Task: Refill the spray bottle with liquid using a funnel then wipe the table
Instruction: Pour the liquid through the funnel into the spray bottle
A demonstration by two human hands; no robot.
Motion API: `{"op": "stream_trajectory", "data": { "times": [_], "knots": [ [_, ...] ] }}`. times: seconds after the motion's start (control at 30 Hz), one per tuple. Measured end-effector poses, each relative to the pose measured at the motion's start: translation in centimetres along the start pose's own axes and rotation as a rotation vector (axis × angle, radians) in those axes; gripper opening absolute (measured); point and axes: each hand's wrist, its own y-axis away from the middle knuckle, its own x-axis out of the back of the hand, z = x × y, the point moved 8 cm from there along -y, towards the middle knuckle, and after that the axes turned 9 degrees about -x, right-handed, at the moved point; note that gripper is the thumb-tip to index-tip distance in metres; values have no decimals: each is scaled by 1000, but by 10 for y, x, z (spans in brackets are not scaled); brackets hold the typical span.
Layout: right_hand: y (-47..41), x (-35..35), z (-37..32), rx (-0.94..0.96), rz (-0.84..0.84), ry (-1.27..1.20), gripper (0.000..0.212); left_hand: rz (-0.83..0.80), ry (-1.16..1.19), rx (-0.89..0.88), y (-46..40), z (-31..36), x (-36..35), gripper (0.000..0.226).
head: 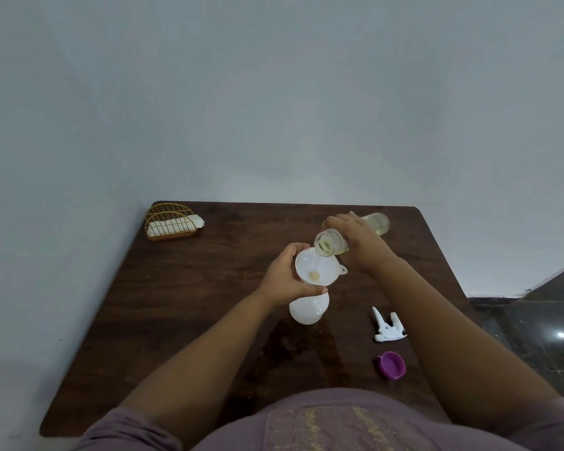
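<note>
You see the white spray bottle (308, 309) upright at surface centre, a white funnel (316, 267) seated in its neck. The clear supply bottle (332, 243) is tipped at 1 o'clock, pouring yellowish liquid. The trigger head (388, 325) lies at 4 o'clock, detached.

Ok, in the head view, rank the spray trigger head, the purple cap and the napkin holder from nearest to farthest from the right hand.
From the right hand, which grips the tilted bottle:
1. Spray trigger head, lying on the table on the right, nearer the person.
2. Purple cap, beyond the trigger head, nearer the person still.
3. Napkin holder, far left corner.
</note>
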Motion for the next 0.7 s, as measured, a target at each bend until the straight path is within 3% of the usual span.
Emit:
{"op": "stream_trajectory", "data": {
  "times": [0.7],
  "knots": [
    [5, 4, -4, 28, 59, 58, 39, -4, 11, 14, 2, 1, 0, 85]
  ]
}}
